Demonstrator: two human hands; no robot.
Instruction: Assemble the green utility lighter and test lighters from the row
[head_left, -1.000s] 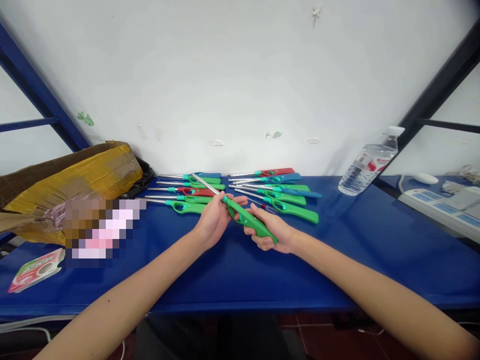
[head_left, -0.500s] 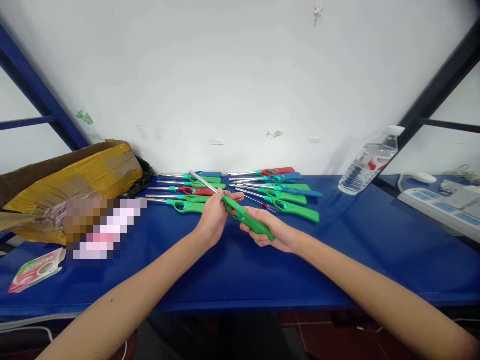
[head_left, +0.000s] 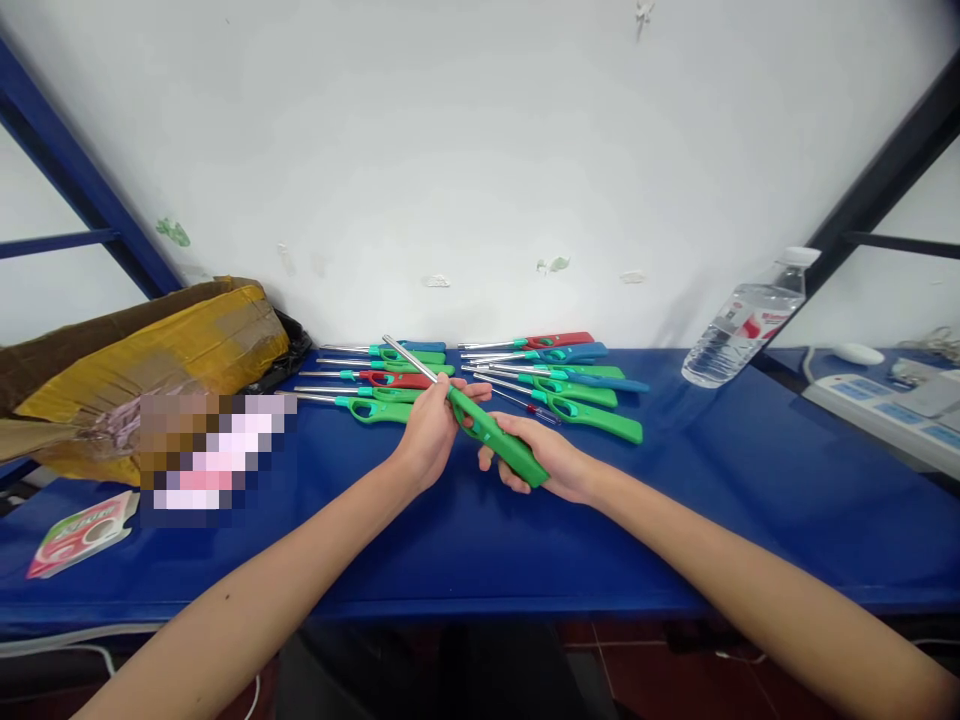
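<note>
Between my two hands is a green gas lighter (head_left: 501, 443) with a long metal barrel, tilted so the barrel points up and to the left. My left hand (head_left: 433, 428) grips it where the barrel meets the green body. Around the lower part of the handle, my right hand (head_left: 544, 455) is closed. Behind my hands lie two groups of similar lighters in green, red and blue: a left group with a red lighter (head_left: 397, 380) among green ones, and a right group with a green lighter (head_left: 600, 418) nearest me. A small screwdriver (head_left: 541, 411) lies beside the right group.
On the blue table (head_left: 645, 540), a torn cardboard box (head_left: 150, 350) with yellow tape stands at the left. A red and white carton piece (head_left: 82, 535) lies before it. At the right are a water bottle (head_left: 742, 330) and a white power strip (head_left: 885, 415). A wall rises behind.
The lighter has turned slightly, so its handle's side shows more broadly. Both hands keep their hold in nearly the same place. The whole view has shifted a little.
</note>
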